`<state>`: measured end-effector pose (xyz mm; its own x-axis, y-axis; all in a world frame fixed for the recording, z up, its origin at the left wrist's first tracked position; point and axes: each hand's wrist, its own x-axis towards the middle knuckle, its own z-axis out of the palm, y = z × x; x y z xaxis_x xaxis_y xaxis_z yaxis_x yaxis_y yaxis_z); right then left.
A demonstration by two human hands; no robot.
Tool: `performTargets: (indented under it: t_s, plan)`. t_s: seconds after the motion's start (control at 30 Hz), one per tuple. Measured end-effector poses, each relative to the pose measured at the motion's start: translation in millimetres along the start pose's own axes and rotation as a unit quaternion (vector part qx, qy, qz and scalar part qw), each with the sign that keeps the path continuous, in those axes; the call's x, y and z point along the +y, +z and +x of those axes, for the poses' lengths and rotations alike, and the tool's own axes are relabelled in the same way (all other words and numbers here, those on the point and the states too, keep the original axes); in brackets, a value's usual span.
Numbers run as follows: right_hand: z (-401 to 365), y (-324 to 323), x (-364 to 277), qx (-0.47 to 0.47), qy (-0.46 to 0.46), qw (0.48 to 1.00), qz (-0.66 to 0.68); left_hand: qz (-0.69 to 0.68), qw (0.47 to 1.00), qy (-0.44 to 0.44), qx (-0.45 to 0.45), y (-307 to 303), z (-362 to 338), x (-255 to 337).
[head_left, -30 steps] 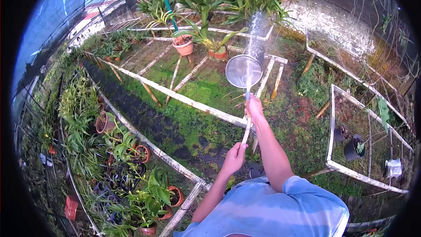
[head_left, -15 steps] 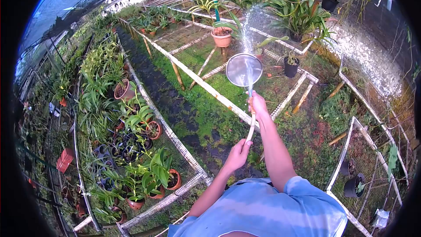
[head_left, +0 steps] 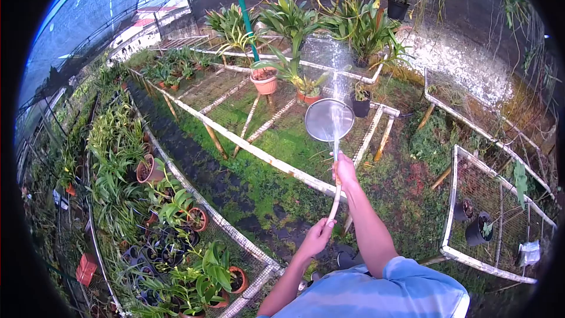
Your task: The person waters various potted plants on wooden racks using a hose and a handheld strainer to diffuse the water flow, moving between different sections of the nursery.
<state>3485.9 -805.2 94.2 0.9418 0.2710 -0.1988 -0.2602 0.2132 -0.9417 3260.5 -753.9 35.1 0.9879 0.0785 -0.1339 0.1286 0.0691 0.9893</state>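
Note:
A pale garden hose [head_left: 335, 207] runs up between my hands. My right hand [head_left: 345, 171] grips it near its upper end, fingers wrapped round. Lower down, my left hand [head_left: 318, 237] is closed on the same hose. Just beyond my right hand shows a round grey disc with a pale rim [head_left: 329, 120], seemingly at the hose's end. A stream of water [head_left: 337, 76] shoots forward and spreads into fine spray towards the potted plants. An orange pot with a leafy plant [head_left: 309, 98] and a black pot [head_left: 361, 105] stand just past the disc.
White-framed mesh benches [head_left: 259, 152] stretch ahead and to the right. Crowded potted plants [head_left: 203, 274] fill the bench on the left. A green post [head_left: 242, 15] rises beside a terracotta pot [head_left: 264, 82]. Another black pot [head_left: 479, 229] sits at right.
The view has turned rightward, so the benches and pots appear further left. The spray now falls nearer the small orange and black pots. Both hands keep their hold on the hose.

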Motion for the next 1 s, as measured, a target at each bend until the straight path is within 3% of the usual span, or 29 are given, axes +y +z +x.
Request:
performTargets:
  t_s: [0.13,0.33,0.57,0.73,1.0]
  plan:
    - [-15.0,-2.1,2.9,0.009,0.014,1.000,-0.022,-0.002,0.999,0.037,0.005,9.1,-8.8,-18.9]
    - [-32.1,-20.4,14.9,0.032,-0.021,0.996,-0.083,0.005,0.999,0.029,-0.021,20.3,-27.0,-22.8]
    - [-68.6,-32.1,21.4,0.019,0.011,0.998,-0.066,0.018,0.999,0.025,-0.028,29.6,-64.3,-28.4]
    - [-87.0,-31.1,30.3,-0.005,0.008,0.999,-0.046,0.031,0.999,0.028,0.018,39.0,-85.8,-35.5]
    - [-68.0,15.5,0.1,-0.058,0.002,0.998,-0.015,0.022,0.993,0.058,0.102,30.0,-83.9,11.9]
